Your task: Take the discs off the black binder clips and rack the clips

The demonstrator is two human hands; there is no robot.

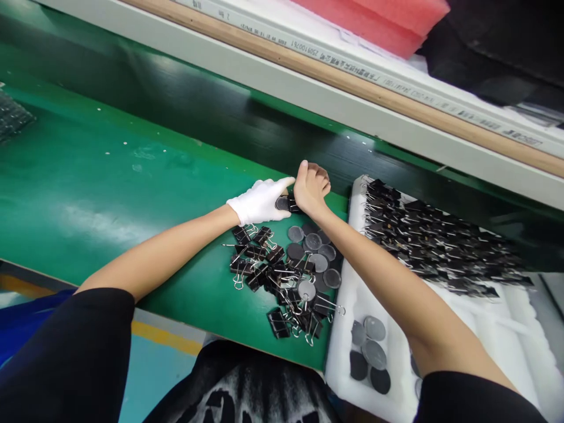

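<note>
Gripping a round grey disc (282, 203), the white-gloved left hand (261, 202) worked; bare right hand's (311, 187) grip: unclear! Black metal clips (423, 235) lined three o'clock; loose ones, six.

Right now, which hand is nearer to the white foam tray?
Right. The right hand is a little left of the white tray, its forearm crossing above it; the gloved left hand is farther left.

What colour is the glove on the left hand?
The glove is plain white, seen best in the head view.
</note>
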